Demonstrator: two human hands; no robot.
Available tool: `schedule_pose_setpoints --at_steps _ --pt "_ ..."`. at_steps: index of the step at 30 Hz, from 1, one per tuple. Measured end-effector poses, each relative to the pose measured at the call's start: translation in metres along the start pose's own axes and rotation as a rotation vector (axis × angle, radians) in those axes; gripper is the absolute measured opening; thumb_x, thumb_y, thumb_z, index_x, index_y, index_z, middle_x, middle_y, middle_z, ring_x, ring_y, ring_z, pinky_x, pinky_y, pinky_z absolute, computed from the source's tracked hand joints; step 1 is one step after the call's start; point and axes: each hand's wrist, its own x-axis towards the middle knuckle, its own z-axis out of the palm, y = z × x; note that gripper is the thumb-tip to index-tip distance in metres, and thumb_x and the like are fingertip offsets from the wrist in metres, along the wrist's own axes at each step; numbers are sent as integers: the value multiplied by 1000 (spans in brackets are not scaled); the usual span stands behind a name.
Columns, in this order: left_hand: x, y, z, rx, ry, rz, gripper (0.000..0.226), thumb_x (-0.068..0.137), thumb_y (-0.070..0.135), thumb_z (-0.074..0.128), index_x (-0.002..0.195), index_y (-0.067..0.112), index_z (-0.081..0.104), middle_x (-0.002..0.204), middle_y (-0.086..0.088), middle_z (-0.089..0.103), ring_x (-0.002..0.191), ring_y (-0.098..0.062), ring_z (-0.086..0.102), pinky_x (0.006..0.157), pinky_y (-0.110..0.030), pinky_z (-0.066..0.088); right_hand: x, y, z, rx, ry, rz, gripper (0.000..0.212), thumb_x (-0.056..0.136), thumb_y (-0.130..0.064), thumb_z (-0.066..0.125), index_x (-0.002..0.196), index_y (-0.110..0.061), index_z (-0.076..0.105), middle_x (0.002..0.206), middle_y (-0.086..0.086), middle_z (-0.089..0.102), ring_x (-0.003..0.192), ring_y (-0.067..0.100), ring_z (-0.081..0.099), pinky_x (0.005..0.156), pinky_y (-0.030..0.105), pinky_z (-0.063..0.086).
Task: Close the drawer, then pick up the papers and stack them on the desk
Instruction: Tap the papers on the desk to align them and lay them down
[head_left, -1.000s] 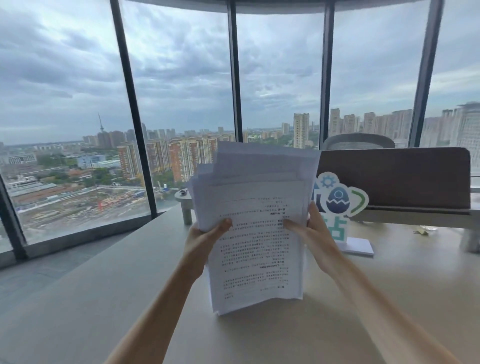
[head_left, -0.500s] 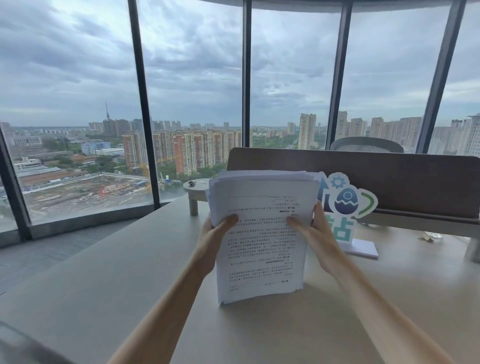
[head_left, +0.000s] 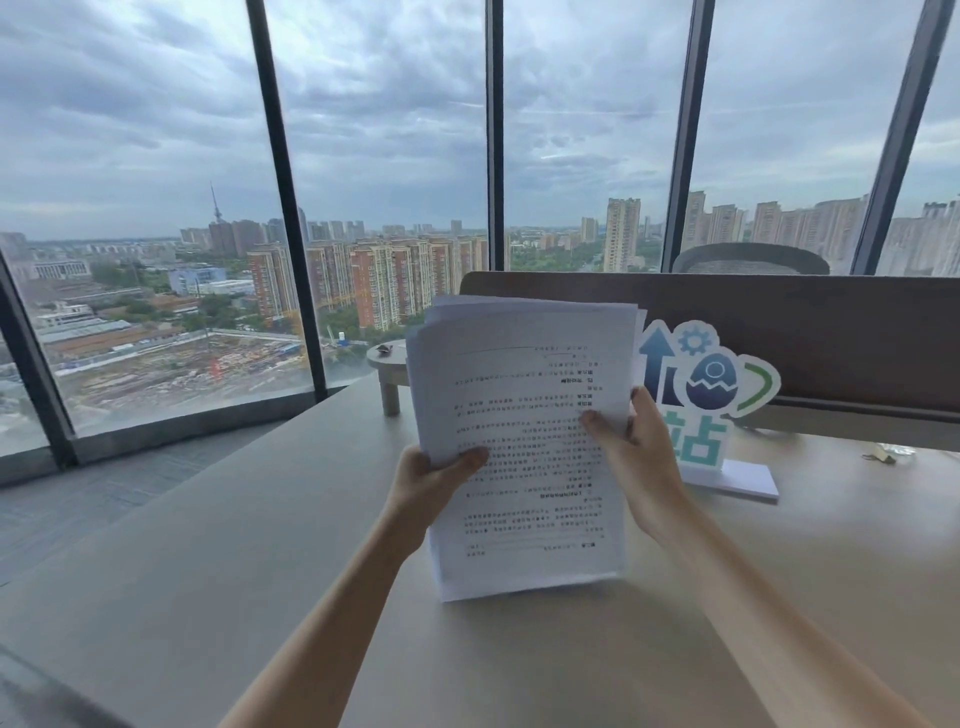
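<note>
- The left hand (head_left: 431, 480) was raised at about 11 o'clock from the camera, thumb across the front of the papers (head_left: 524, 447), fingers hidden behind.
- The right hand (head_left: 641, 457) gripped the opposite edge at about 1 o'clock, thumb on the front.
- Both bare forearms reached forward, converging from 7 and 5 o'clock.

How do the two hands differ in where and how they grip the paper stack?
The left hand grips the papers lower on their left edge; the right hand grips higher on the right edge. The left thumb lies roughly level across the front sheet; the right thumb slants up and inward. Both pinch the upright stack, whose bottom edge sits at the desk.
</note>
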Motion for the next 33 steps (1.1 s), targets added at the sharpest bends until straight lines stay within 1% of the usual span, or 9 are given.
schedule_pose_setpoints --at_steps 5,9,12,17,19,23,27,30,33 --pt "-3 5 5 -20 10 68 14 74 10 82 86 16 77 79 4 79 71 -11 74 63 -27 61 -5 1 -3 -18 -7 -50 30 91 -16 66 115 -25 51 112 -6 72 99 15 72 83 44 60" --pt "-2 -2 5 -53 -15 41 28 68 21 83 95 16 77 93 -5 80 84 -21 75 74 -36 62 -9 5 -8 -25 -62 -63 47 90 -25 69 130 -39 48 124 -14 68 113 12 67 94 45 54" --pt "-1 -14 3 -62 -29 -45 24 69 28 81 91 18 79 95 -7 79 91 -28 75 78 -40 61 -11 10 -10 28 -101 -27 55 91 -23 68 138 -40 43 125 -14 69 113 11 68 95 45 53" --pt "-5 -38 0 -57 -51 -139 34 73 35 78 98 12 78 100 -13 78 94 -33 74 85 -49 59 -17 32 -7 31 -134 63 40 92 -24 66 131 -30 55 121 -12 71 109 7 69 101 48 51" --pt "-6 -42 3 -66 -52 -137 34 74 33 79 99 10 78 99 -13 78 94 -33 74 82 -47 60 -18 39 -4 40 -122 68 41 92 -23 67 131 -26 54 123 -10 71 112 10 68 103 49 51" --pt "-3 -35 13 -108 -15 -101 17 81 23 75 92 11 79 92 -11 79 85 -28 75 71 -37 60 -12 41 -1 41 -59 28 34 91 -26 68 122 -28 54 118 -9 72 110 13 68 99 52 53" --pt "0 -37 13 -101 -27 -83 14 80 23 76 92 16 80 95 -9 79 88 -26 75 76 -37 60 -10 41 -3 -5 -57 -18 35 89 -35 69 117 -33 49 119 -13 70 110 12 68 97 54 53" --pt "-4 -45 7 -75 -39 -93 28 75 28 77 98 13 77 101 -9 78 96 -28 73 83 -39 59 -9 35 -9 -15 -73 -50 46 90 -30 69 129 -34 44 121 -13 69 110 10 68 99 55 52" --pt "-1 -41 6 -47 -60 -62 31 75 26 78 101 10 76 102 -9 78 94 -26 73 83 -40 60 12 10 -17 -14 -45 -129 74 89 -37 69 147 -46 23 119 2 70 105 23 71 93 58 54"
